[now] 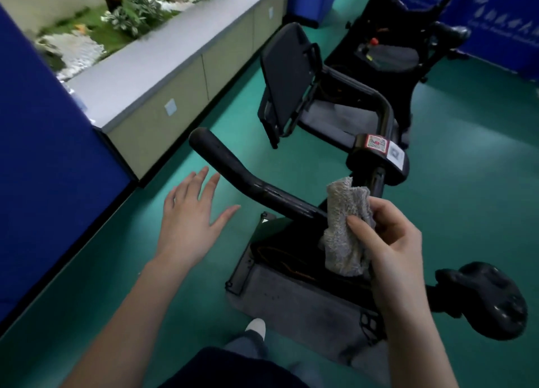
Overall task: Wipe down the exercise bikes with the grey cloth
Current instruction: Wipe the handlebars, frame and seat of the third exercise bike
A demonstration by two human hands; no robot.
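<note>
Head view — cabinet (163,107) beside bike (256,183)

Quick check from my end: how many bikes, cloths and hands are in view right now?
Exercise bikes: 3 (nearest bike, middle bike, far bike)
Cloths: 1 (grey cloth, held by the right hand)
Hands: 2 (left hand, right hand)
Total: 6

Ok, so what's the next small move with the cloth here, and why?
Probably press the grey cloth onto the handlebar and slide it outward: the right hand pinches the cloth at the bar's inner end, the rest of the bar lies bare, and the left hand hovers open.
</note>
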